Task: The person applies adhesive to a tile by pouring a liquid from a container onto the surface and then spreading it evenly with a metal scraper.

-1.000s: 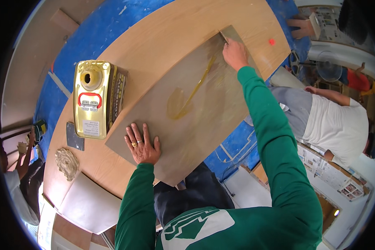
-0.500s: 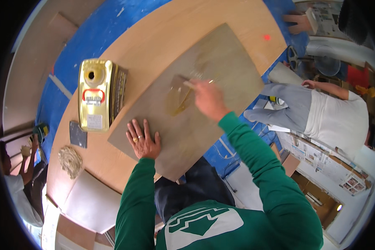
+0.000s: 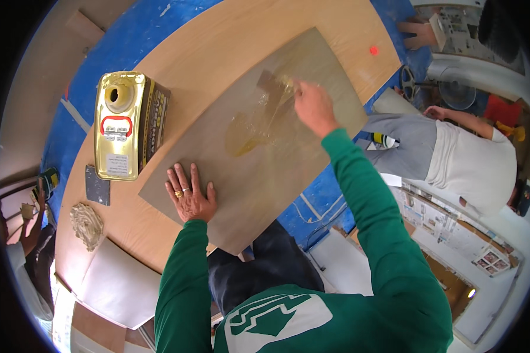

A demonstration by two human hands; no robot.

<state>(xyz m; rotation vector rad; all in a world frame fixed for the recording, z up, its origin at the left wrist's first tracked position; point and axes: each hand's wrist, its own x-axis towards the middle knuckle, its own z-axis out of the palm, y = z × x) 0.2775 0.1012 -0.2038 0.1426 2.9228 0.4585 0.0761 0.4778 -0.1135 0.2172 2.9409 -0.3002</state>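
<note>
Your left hand (image 3: 191,197) flat on grey-brown sheet (image 3: 247,203), fingers fanned, holding nothing. Your right hand (image 3: 315,106) curled round flat spreader (image 3: 268,82) (blurred; cannot tell whether blade touches sheet). Wet amber smear (image 3: 238,135) on sheet, between your hands. Sheet lies slantwise on wooden table (image 3: 179,67). Left of it, gold tin (image 3: 115,109) with red handle; dark flat piece (image 3: 98,187), then beige wad (image 3: 87,226). Co-worker in white top (image 3: 474,162) off right.

Sheet (image 3: 280,162), one: thin, grey-brown, four-cornered; lay flat, covering part of the table's (image 3: 212,65) near edge. Yellow liquid (image 3: 250,143): glossy, pooled and smeared about the sheet's middle. Spreader (image 3: 269,81), one: flat, brown, blurred; sat over the smears, toward the sheet's far edge.
</note>
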